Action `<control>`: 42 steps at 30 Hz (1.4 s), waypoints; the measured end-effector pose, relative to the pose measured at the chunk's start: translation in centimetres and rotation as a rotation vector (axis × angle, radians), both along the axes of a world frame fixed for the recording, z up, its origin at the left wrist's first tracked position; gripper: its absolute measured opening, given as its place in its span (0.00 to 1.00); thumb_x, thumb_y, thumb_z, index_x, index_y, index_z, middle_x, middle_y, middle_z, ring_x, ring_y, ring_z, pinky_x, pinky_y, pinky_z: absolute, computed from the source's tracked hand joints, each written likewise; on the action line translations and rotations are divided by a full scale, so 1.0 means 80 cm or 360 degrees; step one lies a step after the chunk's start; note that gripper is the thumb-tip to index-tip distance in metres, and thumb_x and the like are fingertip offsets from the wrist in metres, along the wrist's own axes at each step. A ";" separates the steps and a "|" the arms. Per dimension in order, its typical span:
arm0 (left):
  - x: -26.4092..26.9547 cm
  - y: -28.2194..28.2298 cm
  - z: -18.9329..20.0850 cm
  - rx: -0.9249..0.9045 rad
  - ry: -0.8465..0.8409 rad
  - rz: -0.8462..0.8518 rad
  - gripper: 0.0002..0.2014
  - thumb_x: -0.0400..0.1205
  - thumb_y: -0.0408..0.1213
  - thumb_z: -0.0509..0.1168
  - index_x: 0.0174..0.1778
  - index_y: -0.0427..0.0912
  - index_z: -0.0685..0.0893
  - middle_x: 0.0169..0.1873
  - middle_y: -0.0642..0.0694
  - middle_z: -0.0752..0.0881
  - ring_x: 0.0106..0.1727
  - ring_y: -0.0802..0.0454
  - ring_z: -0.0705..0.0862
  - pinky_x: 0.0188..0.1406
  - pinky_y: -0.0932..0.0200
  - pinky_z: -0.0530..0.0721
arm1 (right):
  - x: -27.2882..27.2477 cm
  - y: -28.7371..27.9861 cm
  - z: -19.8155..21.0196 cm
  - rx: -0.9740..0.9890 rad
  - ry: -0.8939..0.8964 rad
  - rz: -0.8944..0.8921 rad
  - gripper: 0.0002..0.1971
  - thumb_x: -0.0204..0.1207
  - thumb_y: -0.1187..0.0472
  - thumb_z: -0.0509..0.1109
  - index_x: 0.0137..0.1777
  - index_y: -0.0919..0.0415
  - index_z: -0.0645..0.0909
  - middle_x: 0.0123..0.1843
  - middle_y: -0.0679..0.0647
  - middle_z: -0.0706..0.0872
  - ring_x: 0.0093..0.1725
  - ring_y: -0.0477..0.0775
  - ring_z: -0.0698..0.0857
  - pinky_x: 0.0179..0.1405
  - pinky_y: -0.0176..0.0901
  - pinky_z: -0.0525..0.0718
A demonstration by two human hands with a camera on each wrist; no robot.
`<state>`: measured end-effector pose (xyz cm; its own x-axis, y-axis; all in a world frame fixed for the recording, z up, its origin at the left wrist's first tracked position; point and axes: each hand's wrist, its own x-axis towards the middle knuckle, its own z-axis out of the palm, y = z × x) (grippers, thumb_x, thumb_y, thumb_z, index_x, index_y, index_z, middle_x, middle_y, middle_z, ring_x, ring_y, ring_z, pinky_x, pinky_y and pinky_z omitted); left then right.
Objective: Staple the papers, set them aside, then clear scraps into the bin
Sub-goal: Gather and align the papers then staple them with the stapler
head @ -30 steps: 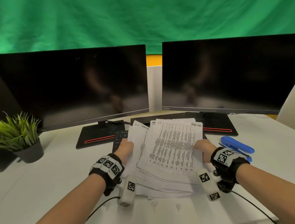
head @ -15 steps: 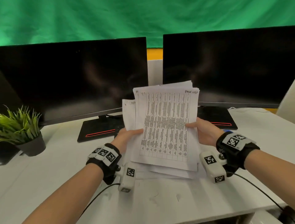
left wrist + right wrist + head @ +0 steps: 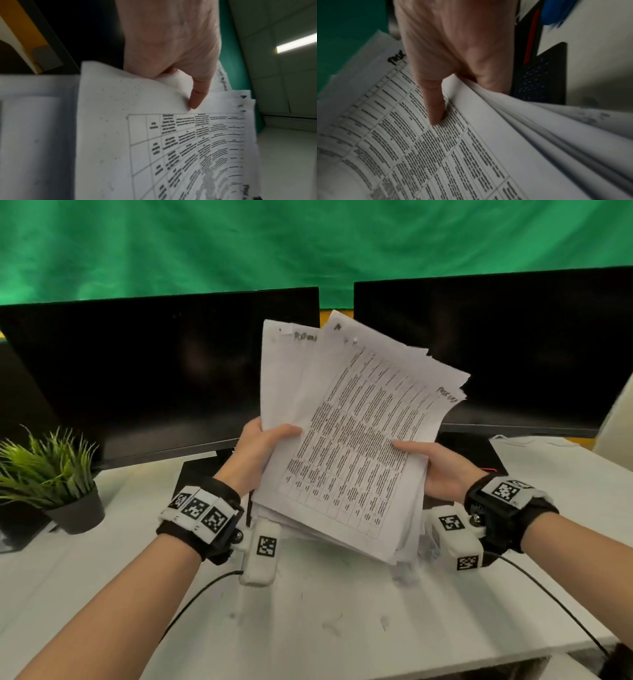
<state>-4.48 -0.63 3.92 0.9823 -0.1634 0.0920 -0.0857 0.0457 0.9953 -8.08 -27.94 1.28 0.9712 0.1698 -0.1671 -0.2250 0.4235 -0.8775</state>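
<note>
A loose stack of printed papers (image 3: 356,440) with a table on the top sheet stands tilted above the white desk (image 3: 308,628), its lower edge close to the surface. My left hand (image 3: 263,446) grips the stack's left edge, thumb on the front. My right hand (image 3: 435,463) grips the right edge, thumb across the top sheet. The left wrist view has the thumb (image 3: 197,97) pressing the papers (image 3: 171,148). In the right wrist view the thumb (image 3: 435,105) lies on the papers (image 3: 436,155), whose sheets fan apart, and a blurred blue stapler (image 3: 556,12) lies beyond. Small paper scraps (image 3: 404,571) lie on the desk below.
Two dark monitors (image 3: 164,371) (image 3: 513,347) stand close behind the papers. A potted green plant (image 3: 51,474) sits at the left. A black keyboard (image 3: 539,75) lies under the stack. Cables (image 3: 555,601) trail from both wrists to the desk's front edge.
Both hands have lifted the paper stack off the desk, raised it upright in front of the monitors, and tilted it to the right.
</note>
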 end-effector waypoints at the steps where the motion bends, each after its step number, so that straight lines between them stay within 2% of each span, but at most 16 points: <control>1: 0.000 0.002 0.002 -0.0017 -0.0034 0.0000 0.19 0.77 0.33 0.71 0.64 0.41 0.78 0.54 0.42 0.89 0.49 0.45 0.92 0.41 0.50 0.91 | 0.000 0.000 0.008 -0.0064 -0.0040 0.0026 0.18 0.79 0.71 0.63 0.67 0.57 0.79 0.61 0.60 0.89 0.58 0.61 0.89 0.55 0.61 0.87; 3: -0.001 0.004 0.003 -0.0003 -0.0141 0.0014 0.22 0.76 0.33 0.72 0.66 0.39 0.79 0.53 0.44 0.90 0.48 0.50 0.92 0.41 0.55 0.91 | 0.002 0.002 0.024 -0.0285 -0.0170 0.0011 0.20 0.77 0.71 0.65 0.68 0.58 0.78 0.62 0.60 0.88 0.59 0.60 0.89 0.56 0.59 0.87; 5: -0.006 0.000 0.001 -0.0020 -0.0260 0.0121 0.20 0.76 0.30 0.72 0.65 0.35 0.81 0.50 0.47 0.91 0.45 0.57 0.92 0.39 0.62 0.90 | 0.004 0.006 0.037 -0.0491 -0.0334 -0.0131 0.22 0.76 0.71 0.68 0.70 0.57 0.77 0.64 0.59 0.87 0.59 0.58 0.89 0.59 0.58 0.86; 7: -0.015 -0.009 -0.006 -0.0048 -0.0366 0.0279 0.17 0.77 0.28 0.72 0.62 0.35 0.82 0.48 0.49 0.90 0.45 0.60 0.91 0.41 0.65 0.89 | 0.004 0.014 0.043 -0.0586 -0.0446 -0.0313 0.24 0.75 0.70 0.70 0.71 0.58 0.76 0.65 0.57 0.86 0.61 0.58 0.87 0.63 0.60 0.84; 10: -0.031 -0.024 -0.026 -0.0011 -0.0442 0.0499 0.17 0.79 0.34 0.71 0.63 0.39 0.81 0.52 0.47 0.88 0.52 0.55 0.88 0.52 0.57 0.86 | -0.005 0.030 0.036 -0.0601 -0.0577 -0.0526 0.24 0.75 0.69 0.70 0.71 0.59 0.76 0.65 0.54 0.86 0.62 0.55 0.86 0.59 0.54 0.86; 13: -0.039 -0.035 -0.043 -0.0087 -0.0373 0.0584 0.20 0.80 0.38 0.69 0.68 0.41 0.78 0.57 0.48 0.86 0.57 0.53 0.86 0.58 0.52 0.85 | -0.018 0.047 0.017 -0.0650 -0.0710 -0.0557 0.20 0.75 0.70 0.69 0.68 0.59 0.79 0.63 0.53 0.86 0.61 0.52 0.86 0.58 0.51 0.85; 17: -0.042 -0.037 -0.049 -0.0176 -0.0311 0.0534 0.21 0.79 0.40 0.70 0.68 0.41 0.78 0.56 0.47 0.87 0.58 0.50 0.87 0.57 0.51 0.86 | -0.027 0.058 -0.005 -0.0666 -0.0668 -0.0522 0.15 0.75 0.69 0.70 0.57 0.50 0.82 0.57 0.48 0.88 0.57 0.48 0.87 0.57 0.48 0.84; 19: -0.040 -0.032 -0.055 -0.0146 -0.0300 0.0486 0.22 0.77 0.42 0.72 0.67 0.43 0.77 0.57 0.47 0.87 0.57 0.49 0.88 0.55 0.48 0.88 | -0.027 0.054 -0.011 -0.0678 -0.0608 -0.0489 0.16 0.73 0.67 0.72 0.59 0.53 0.82 0.57 0.51 0.89 0.56 0.51 0.88 0.56 0.50 0.86; 22: -0.040 -0.021 -0.064 -0.0070 -0.0286 0.0468 0.21 0.76 0.41 0.73 0.64 0.47 0.76 0.56 0.47 0.87 0.55 0.49 0.89 0.51 0.49 0.90 | -0.027 0.045 -0.012 -0.0740 -0.0533 -0.0413 0.17 0.72 0.65 0.74 0.60 0.52 0.82 0.55 0.50 0.90 0.50 0.49 0.91 0.47 0.47 0.89; 25: -0.040 -0.013 -0.074 -0.0072 -0.0259 0.0453 0.18 0.77 0.40 0.72 0.62 0.47 0.79 0.54 0.47 0.88 0.52 0.49 0.90 0.47 0.51 0.91 | -0.027 0.040 -0.006 -0.0776 -0.0500 -0.0406 0.20 0.71 0.62 0.74 0.64 0.56 0.81 0.57 0.54 0.89 0.54 0.55 0.90 0.49 0.52 0.88; 27: -0.043 -0.012 -0.076 -0.0120 -0.0284 0.0476 0.11 0.78 0.38 0.71 0.55 0.52 0.81 0.50 0.49 0.89 0.49 0.51 0.91 0.43 0.56 0.91 | -0.027 0.040 -0.002 -0.0732 -0.0508 -0.0456 0.17 0.73 0.62 0.72 0.63 0.57 0.81 0.56 0.54 0.89 0.53 0.54 0.90 0.43 0.45 0.88; 29: -0.047 -0.015 -0.075 -0.0187 -0.0316 0.0495 0.09 0.79 0.36 0.69 0.51 0.55 0.80 0.48 0.50 0.88 0.49 0.52 0.90 0.43 0.58 0.90 | -0.030 0.047 -0.001 -0.0667 -0.0544 -0.0490 0.12 0.76 0.63 0.70 0.59 0.54 0.81 0.53 0.51 0.90 0.50 0.50 0.91 0.37 0.39 0.88; 31: -0.050 -0.022 -0.069 -0.0256 -0.0348 0.0505 0.09 0.80 0.36 0.68 0.52 0.54 0.79 0.49 0.50 0.87 0.50 0.53 0.89 0.45 0.58 0.89 | -0.031 0.056 0.000 -0.0648 -0.0580 -0.0525 0.12 0.76 0.63 0.69 0.59 0.54 0.82 0.54 0.51 0.90 0.50 0.50 0.91 0.41 0.41 0.89; 34: -0.052 -0.028 -0.062 -0.0252 -0.0407 0.0485 0.13 0.79 0.38 0.70 0.58 0.53 0.79 0.52 0.49 0.87 0.53 0.52 0.88 0.49 0.54 0.89 | -0.028 0.065 0.004 -0.0658 -0.0593 -0.0543 0.17 0.76 0.62 0.70 0.65 0.57 0.80 0.56 0.53 0.89 0.54 0.53 0.89 0.53 0.52 0.87; 38: -0.050 -0.016 -0.059 -0.0112 -0.0508 0.0557 0.15 0.77 0.38 0.72 0.50 0.62 0.75 0.49 0.55 0.85 0.50 0.58 0.87 0.43 0.60 0.88 | -0.027 0.054 0.014 -0.0703 -0.0607 -0.0532 0.18 0.76 0.61 0.70 0.66 0.57 0.79 0.57 0.53 0.88 0.55 0.52 0.88 0.54 0.50 0.86; 42: -0.043 -0.008 -0.063 -0.0152 -0.0392 0.0673 0.19 0.79 0.36 0.70 0.60 0.51 0.68 0.51 0.53 0.82 0.49 0.57 0.85 0.41 0.61 0.85 | -0.019 0.053 0.016 -0.0656 -0.0583 -0.0566 0.20 0.77 0.57 0.68 0.68 0.56 0.75 0.61 0.54 0.86 0.58 0.52 0.86 0.52 0.46 0.84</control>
